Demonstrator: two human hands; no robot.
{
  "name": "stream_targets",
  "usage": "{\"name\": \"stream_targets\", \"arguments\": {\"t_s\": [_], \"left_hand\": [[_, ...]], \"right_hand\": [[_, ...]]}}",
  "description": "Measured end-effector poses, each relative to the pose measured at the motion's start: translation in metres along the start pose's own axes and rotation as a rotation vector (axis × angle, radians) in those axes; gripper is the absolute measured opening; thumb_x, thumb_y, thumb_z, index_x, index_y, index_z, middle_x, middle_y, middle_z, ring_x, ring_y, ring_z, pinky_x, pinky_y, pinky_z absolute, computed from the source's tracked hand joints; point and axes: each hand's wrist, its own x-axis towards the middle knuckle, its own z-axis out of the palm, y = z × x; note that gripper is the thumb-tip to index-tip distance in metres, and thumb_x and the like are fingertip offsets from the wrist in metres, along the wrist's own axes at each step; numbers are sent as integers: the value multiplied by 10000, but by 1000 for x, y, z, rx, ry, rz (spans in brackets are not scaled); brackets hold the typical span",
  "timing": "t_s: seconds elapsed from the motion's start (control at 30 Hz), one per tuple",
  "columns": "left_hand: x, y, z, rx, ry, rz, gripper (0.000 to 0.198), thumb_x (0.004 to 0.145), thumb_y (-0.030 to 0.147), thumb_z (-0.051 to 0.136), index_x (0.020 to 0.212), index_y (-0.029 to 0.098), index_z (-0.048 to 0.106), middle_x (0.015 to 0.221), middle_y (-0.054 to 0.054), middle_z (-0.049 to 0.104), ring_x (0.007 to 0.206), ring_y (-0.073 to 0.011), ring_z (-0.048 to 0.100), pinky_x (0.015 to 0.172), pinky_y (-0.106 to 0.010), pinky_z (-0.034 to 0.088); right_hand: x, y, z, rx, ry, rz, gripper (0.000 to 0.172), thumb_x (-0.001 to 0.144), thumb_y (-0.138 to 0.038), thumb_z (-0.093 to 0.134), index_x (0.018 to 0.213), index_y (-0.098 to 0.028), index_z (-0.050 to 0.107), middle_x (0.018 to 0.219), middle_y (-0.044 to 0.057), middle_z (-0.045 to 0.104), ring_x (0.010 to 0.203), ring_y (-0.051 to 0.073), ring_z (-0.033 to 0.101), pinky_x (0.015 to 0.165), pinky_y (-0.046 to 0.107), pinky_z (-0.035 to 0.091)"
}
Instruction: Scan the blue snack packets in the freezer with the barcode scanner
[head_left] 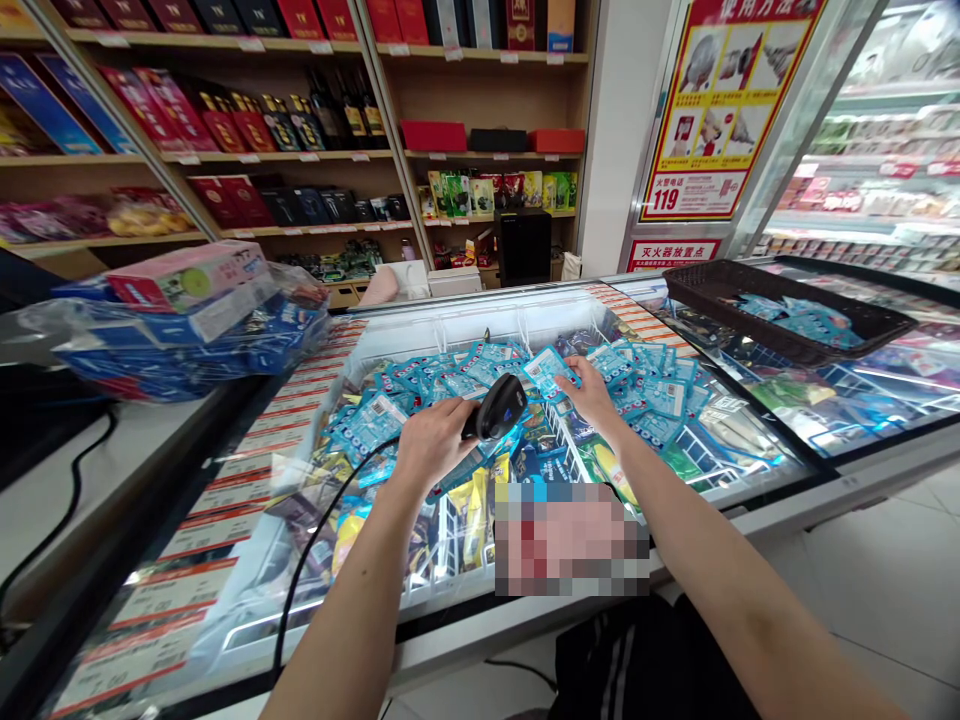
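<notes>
My left hand is closed around a corded barcode scanner; just beside it, my right hand seems to pinch a blue sachet over the chest freezer.

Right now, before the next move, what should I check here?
1. Left hand grips the black scanner firmly: ok.
2. Right hand has its fingers on the blue packet: ok.
3. Scanner's cord hangs loose across the freezer with no visible snag: ok.
4. Packet's barcode faces the scanner: cannot tell.
5. Scanner's light is on: cannot tell.
</notes>
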Motion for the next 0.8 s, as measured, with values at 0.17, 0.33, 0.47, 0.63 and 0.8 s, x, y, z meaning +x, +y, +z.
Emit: {"name": "stream_targets", "arguments": {"t_s": [0.17,0.33,0.47,0.63,0.8], "left_hand": [[0,1,0,-11,7,7,294,799,323,503,1078,237,537,929,-38,637,864,-209,590,599,-289,395],[0,0,-1,-12,3,1,290,801,331,500,1070,232,545,936,-49,641,868,-208,592,612,-289,402],[-1,-5,0,4,15,-18,313,787,340,520,1076,223,546,957,-57,643,879,-214,593,620,-292,405],[-3,-11,2,28,49,-61,314,790,340,514,1083,231,546,963,-38,646,877,-215,597,605,-291,390],[-4,-13,2,27,70,-69,296,795,348,507,1065,236,553,951,-28,646,858,-211,598,595,-291,377]], "right_hand": [[0,-2,-1,-6,-14,23,337,779,-431,541,1033,-216,495,1034,49,627,970,221,588,839,362,450],[-4,-8,-2,28,7,-2,382,805,-360,506,1147,-214,419,1101,69,602,984,211,579,818,348,462],[-6,-8,-6,-81,137,-25,361,835,-304,438,1178,-198,401,1156,97,559,1054,220,536,881,367,429],[-4,-3,-12,-292,205,-33,395,838,-261,420,1217,-150,416,1197,128,530,1122,244,479,963,412,371],[-4,2,-10,-451,181,-62,479,792,-269,529,1240,-120,447,1165,145,505,1111,253,459,954,390,392]]}}
